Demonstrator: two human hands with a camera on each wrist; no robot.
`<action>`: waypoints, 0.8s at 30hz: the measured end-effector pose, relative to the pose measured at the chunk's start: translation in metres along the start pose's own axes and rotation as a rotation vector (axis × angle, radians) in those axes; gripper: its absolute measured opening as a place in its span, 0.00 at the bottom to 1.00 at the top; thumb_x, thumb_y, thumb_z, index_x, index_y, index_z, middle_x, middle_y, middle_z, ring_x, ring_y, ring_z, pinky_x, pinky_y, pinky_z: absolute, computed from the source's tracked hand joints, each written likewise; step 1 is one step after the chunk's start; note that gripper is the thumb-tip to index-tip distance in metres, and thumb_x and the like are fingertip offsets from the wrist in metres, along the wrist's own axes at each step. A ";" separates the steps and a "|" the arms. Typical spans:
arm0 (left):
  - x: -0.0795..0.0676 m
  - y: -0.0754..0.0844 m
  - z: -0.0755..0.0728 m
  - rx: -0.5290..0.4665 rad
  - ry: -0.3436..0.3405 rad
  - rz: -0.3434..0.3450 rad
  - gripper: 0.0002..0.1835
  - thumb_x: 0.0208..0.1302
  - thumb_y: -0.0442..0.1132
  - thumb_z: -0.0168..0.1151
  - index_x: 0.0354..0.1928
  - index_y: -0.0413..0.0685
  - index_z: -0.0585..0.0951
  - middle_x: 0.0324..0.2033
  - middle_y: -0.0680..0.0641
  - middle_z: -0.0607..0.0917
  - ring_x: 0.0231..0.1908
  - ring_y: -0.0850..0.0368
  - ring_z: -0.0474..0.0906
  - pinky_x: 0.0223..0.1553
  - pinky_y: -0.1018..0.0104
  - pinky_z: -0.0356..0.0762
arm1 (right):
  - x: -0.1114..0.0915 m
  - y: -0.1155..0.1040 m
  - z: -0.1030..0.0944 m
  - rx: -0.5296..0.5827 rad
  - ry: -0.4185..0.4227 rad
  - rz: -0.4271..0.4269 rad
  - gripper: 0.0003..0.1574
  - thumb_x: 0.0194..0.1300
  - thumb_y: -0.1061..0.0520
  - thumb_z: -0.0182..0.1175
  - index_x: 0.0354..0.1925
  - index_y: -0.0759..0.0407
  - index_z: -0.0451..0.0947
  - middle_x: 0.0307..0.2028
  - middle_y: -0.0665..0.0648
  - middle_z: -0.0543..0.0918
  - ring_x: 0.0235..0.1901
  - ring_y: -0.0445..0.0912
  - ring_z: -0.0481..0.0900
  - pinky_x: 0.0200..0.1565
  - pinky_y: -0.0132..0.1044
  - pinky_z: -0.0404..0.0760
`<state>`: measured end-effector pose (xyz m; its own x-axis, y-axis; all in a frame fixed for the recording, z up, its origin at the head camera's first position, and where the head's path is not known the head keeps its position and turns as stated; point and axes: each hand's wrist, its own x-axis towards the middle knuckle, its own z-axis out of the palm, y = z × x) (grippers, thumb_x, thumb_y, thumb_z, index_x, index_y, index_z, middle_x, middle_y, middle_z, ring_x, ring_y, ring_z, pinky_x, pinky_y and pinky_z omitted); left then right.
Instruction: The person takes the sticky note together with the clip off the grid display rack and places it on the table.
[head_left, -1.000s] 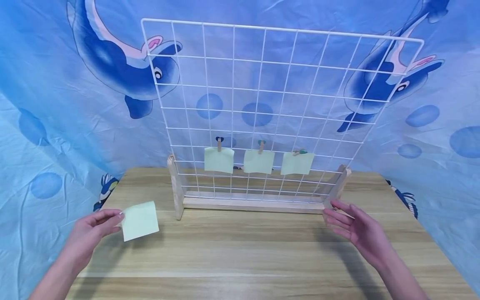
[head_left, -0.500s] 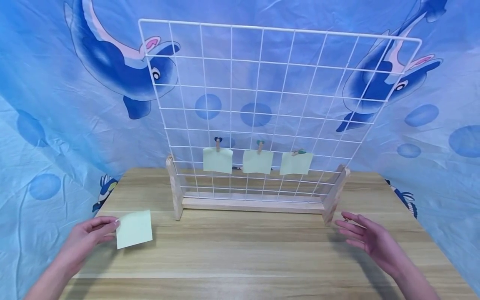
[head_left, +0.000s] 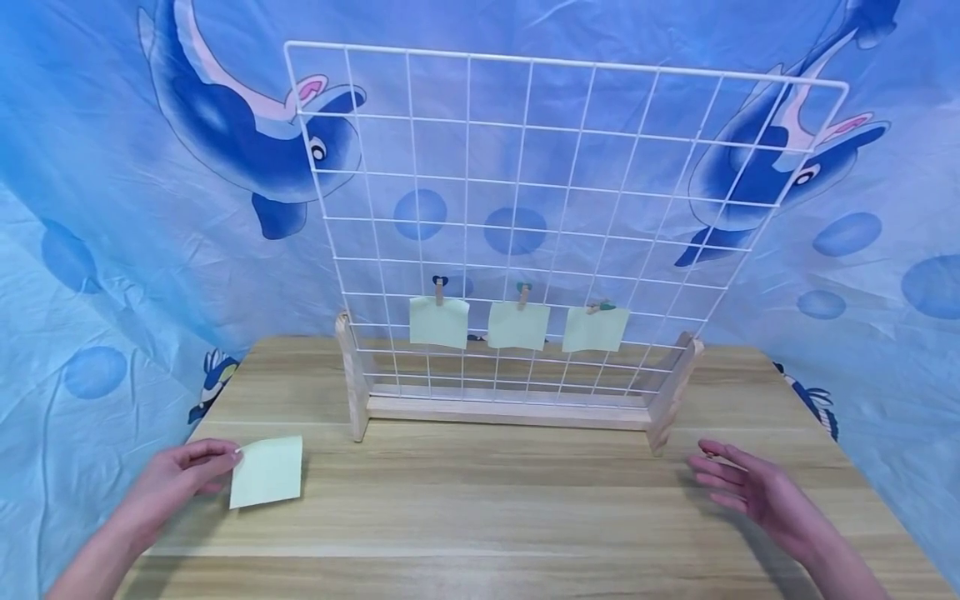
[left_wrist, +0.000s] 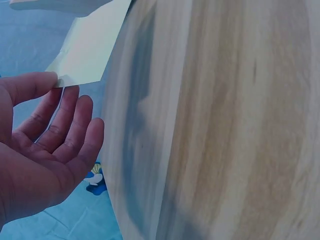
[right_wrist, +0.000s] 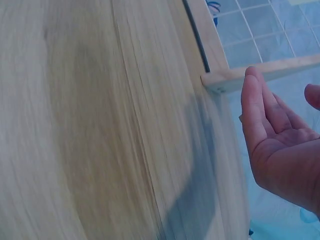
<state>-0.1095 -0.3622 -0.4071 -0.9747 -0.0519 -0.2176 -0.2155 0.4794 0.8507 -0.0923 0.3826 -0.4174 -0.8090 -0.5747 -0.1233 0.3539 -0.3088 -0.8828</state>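
In the head view my left hand pinches a pale green square of paper by its left edge, between thumb and fingers. The sheet is held just above the table, clear of the rack. My right hand, right of the rack, holds a small clothespin with a red end at its upper fingertips; most of it is hidden. In the right wrist view only a tan tip shows behind the fingers. Three similar papers hang on the white wire grid, each under a small clothespin.
The grid stands in a wooden base with two side feet, the right foot nearest my right hand. It rests on a wood-grain table. Blue cloth with dolphins hangs behind and at both sides.
My right hand has drawn back from the rack's right foot, toward me and right, with the clothespin. My left hand has lowered the paper slightly toward me.
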 end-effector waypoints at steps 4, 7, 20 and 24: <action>0.001 -0.002 -0.002 0.042 0.005 -0.009 0.22 0.68 0.47 0.60 0.50 0.32 0.79 0.35 0.67 0.80 0.36 0.75 0.76 0.38 0.65 0.83 | -0.004 -0.001 -0.008 -0.011 -0.038 0.014 0.34 0.80 0.55 0.21 0.62 0.45 0.72 0.60 0.52 0.77 0.60 0.44 0.74 0.60 0.38 0.75; 0.002 -0.002 -0.003 0.069 0.006 -0.011 0.22 0.68 0.47 0.59 0.50 0.31 0.78 0.35 0.64 0.81 0.35 0.73 0.77 0.37 0.64 0.82 | -0.007 -0.002 -0.013 -0.024 -0.030 0.031 0.33 0.80 0.55 0.21 0.62 0.44 0.73 0.59 0.51 0.78 0.59 0.43 0.75 0.59 0.38 0.75; 0.007 -0.009 0.002 0.127 0.000 0.036 0.19 0.69 0.40 0.57 0.50 0.27 0.77 0.36 0.54 0.84 0.33 0.66 0.78 0.32 0.66 0.81 | -0.009 0.004 -0.017 -0.042 0.040 0.102 0.31 0.80 0.51 0.25 0.58 0.40 0.75 0.57 0.50 0.80 0.57 0.44 0.77 0.59 0.40 0.76; 0.008 -0.010 0.003 0.135 -0.002 0.038 0.20 0.69 0.41 0.58 0.50 0.27 0.77 0.36 0.53 0.84 0.32 0.67 0.77 0.32 0.66 0.81 | -0.009 0.006 -0.018 -0.053 0.051 0.115 0.30 0.80 0.50 0.25 0.57 0.40 0.75 0.57 0.50 0.80 0.57 0.44 0.77 0.59 0.40 0.76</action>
<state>-0.1148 -0.3648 -0.4189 -0.9818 -0.0300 -0.1873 -0.1682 0.5949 0.7860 -0.0914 0.3996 -0.4300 -0.7879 -0.5642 -0.2466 0.4215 -0.2022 -0.8840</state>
